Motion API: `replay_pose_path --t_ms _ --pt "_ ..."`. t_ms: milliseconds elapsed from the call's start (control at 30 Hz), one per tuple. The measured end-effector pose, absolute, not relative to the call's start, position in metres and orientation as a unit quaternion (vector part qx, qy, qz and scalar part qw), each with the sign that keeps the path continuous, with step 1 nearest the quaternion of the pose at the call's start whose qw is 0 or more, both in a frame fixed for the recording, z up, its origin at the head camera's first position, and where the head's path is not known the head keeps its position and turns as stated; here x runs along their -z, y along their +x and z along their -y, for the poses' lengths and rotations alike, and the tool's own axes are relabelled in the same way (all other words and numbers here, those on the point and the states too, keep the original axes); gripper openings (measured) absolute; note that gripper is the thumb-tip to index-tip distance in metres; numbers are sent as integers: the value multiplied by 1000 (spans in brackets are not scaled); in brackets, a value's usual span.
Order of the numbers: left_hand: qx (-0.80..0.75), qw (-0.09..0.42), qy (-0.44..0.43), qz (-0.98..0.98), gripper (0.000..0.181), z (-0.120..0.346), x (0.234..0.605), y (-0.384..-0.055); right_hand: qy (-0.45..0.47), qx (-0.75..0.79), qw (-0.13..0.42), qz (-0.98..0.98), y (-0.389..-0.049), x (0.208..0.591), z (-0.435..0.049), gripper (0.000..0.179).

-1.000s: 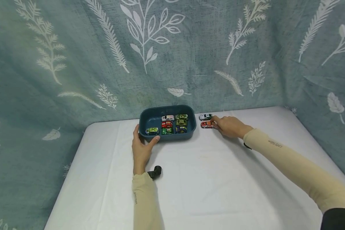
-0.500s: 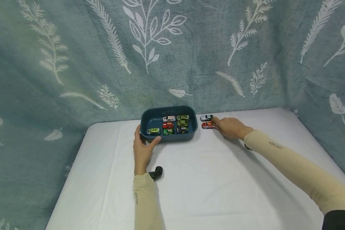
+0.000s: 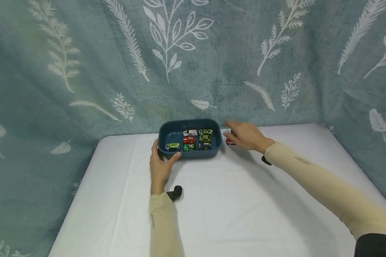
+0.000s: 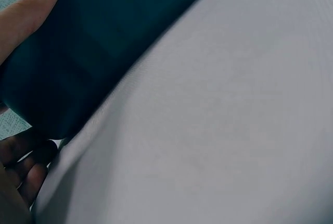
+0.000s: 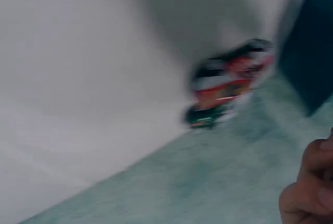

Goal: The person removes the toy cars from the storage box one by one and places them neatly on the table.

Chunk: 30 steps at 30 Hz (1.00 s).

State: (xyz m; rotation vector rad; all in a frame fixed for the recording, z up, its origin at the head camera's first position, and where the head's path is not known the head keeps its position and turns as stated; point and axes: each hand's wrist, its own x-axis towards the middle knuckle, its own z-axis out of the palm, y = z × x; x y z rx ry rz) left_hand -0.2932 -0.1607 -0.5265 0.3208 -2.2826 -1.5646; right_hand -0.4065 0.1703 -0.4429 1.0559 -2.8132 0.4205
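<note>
A dark blue plastic bin point(image 3: 188, 154) stands at the table's back edge, with several small toy cars inside on its floor. My left hand point(image 3: 160, 169) grips its front left corner, thumb on the front wall and fingers around the left side; in the left wrist view the thumb point(image 4: 31, 13) lies against the bin's wall. Just right of the bin, my right hand point(image 3: 248, 136) hovers over two toy cars, its fingers extended and nothing seen in them. It mostly hides a red toy car point(image 3: 229, 142) and a white one behind. The right wrist view shows this pair blurred.
A white cloth point(image 3: 231, 207) covers the table. Right behind it hangs a green leaf-patterned curtain point(image 3: 167, 96). A black wrist camera point(image 3: 177, 191) sticks out beside my left wrist.
My right hand has let go of the red toy car and moved slightly left and up, now covering most of both cars. The left hand keeps its grip on the bin.
</note>
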Motion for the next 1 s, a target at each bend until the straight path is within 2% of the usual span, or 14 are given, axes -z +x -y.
replay_pose_path --t_ms 200,400,567,733,1000 --pt "555 176 102 807 107 164 526 -291 373 -153 3 915 -413 424 -109 50" --pt "563 177 102 801 106 163 527 -294 393 -140 -43 908 -422 408 -50 49" --pt "564 184 94 800 106 166 527 -293 408 -109 -111 900 -423 406 -10 48" --pt "560 188 91 802 106 167 527 -294 397 -68 -162 901 -426 410 18 49" --pt "559 196 84 801 106 165 527 -295 372 -56 -191 907 -422 417 36 52"
